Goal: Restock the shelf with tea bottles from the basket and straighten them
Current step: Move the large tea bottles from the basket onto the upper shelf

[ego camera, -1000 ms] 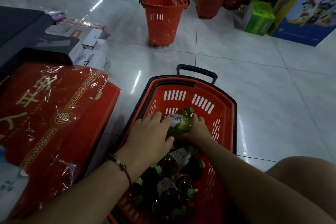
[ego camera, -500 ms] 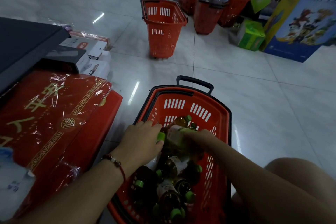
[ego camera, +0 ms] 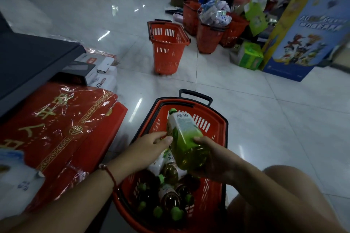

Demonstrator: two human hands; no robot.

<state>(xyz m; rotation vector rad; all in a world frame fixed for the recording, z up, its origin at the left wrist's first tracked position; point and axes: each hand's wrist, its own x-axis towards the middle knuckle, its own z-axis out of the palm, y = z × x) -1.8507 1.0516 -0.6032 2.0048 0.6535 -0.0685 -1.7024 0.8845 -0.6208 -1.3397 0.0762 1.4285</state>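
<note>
A red shopping basket with a black handle stands on the floor in front of me, holding several green-capped tea bottles. My right hand grips the lower body of a green tea bottle lifted above the basket, its green cap pointing away from me. My left hand is beside that bottle, thumb and fingers touching its left side. The shelf is not in view.
Red gift boxes in plastic wrap lie at my left, with white boxes behind and a dark counter edge above. An empty red basket stands ahead; further red baskets, a green carton and a blue display crowd the right.
The right hand has lifted one tea bottle out of the pile and above the basket. The left hand stayed beside it. My head tilted up, showing more of the store.
</note>
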